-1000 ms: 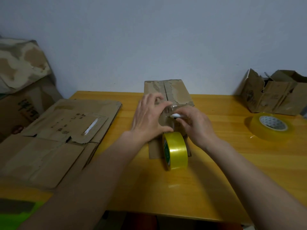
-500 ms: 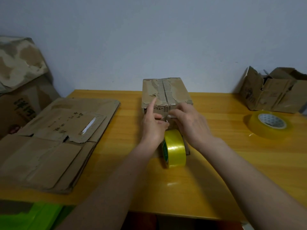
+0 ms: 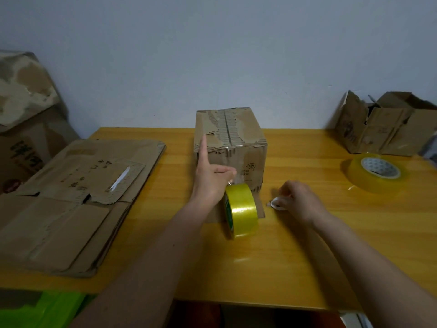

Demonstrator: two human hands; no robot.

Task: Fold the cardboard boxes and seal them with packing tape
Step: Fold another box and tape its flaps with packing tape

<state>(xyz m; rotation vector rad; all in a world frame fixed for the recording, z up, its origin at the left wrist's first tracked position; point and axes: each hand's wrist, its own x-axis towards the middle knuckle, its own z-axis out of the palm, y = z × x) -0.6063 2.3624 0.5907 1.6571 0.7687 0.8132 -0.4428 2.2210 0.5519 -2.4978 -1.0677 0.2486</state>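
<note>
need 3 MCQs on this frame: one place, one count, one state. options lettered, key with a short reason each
1. Where does the upright tape roll stand?
A. in front of the closed box
B. on the flattened cardboard
C. inside the torn box

2. How many tape rolls are on the table?
A. one
B. two
C. four

3. What is the right hand doing?
A. resting flat and empty
B. gripping the flat tape roll
C. holding a small white tool at the tabletop

Key: 1 A, it stands on edge against the box front. 2 B, one upright, one lying flat at right. 3 C, fingers curl around the white object.
</note>
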